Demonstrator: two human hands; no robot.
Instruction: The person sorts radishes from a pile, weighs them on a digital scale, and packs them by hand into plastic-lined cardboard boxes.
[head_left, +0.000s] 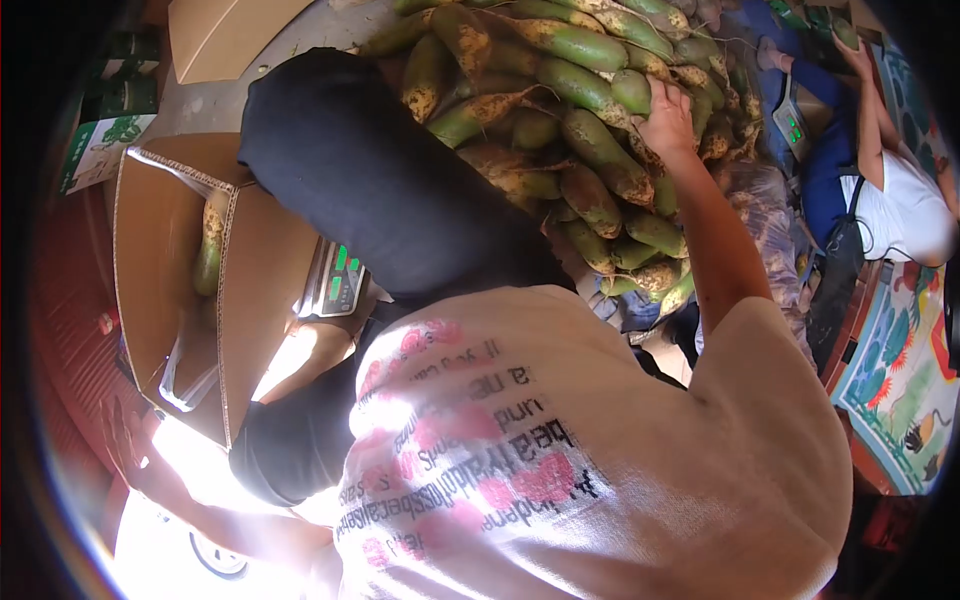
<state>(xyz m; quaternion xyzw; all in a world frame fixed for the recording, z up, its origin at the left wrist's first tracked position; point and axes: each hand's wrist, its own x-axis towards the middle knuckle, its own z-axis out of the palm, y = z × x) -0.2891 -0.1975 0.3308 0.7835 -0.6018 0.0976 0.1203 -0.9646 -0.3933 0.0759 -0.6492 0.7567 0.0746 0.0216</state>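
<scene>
Over the pile of green radishes [590, 100], my right hand [668, 122] has its fingers curled round the end of one green radish [631, 91]. My left hand [122, 432] is at the far left, low beside the outer side of an open cardboard box [270, 270]. Its fingers look stretched out, though glare and shadow blur them, and I see nothing held in it. Inside the box lie one long radish [209, 245] and a clear plastic piece [190, 375]. A scale with green digits [338, 280] stands between the box and my dark-trousered leg.
At the right edge, a co-worker [895, 200] holds a green radish [846, 36] near another scale [788, 118]. Plastic-wrapped goods [765, 215] border the pile. A cardboard flap [225, 35] and a printed carton [105, 150] are at the upper left.
</scene>
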